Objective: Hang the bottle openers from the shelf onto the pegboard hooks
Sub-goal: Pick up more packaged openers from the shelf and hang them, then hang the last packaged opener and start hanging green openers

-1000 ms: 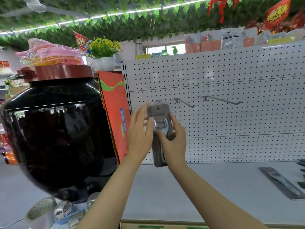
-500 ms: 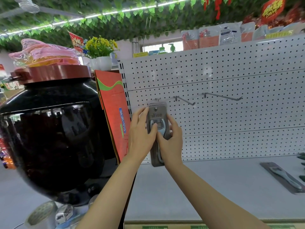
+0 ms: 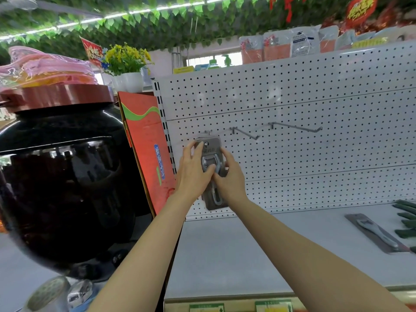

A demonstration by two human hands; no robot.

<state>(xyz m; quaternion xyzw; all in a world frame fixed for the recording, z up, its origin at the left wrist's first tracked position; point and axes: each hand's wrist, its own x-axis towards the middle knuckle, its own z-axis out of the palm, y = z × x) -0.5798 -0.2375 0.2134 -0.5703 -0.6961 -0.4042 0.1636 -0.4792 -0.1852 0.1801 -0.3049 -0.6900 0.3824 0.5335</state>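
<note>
A carded bottle opener [image 3: 211,174] is held upright against the pegboard [image 3: 315,154], its top at the leftmost hook [image 3: 208,132]; it is pinched by left hand [image 3: 193,174] and right hand [image 3: 229,179], pressed together; a second opener [image 3: 378,234] is seen lying on the shelf [image 3: 258,251].

**A shop aisle**

You stand in a shop. Before you a white pegboard [image 3: 315,154] carries wire hooks [image 3: 295,127] over a grey shelf [image 3: 247,255] with price tags [image 3: 206,307] on its edge. Packaged goods [image 3: 290,45] line the top, red sale signs [image 3: 361,7] hang among fake ivy [image 3: 157,21], and a carded opener [image 3: 376,233] lies on the shelf.
</note>
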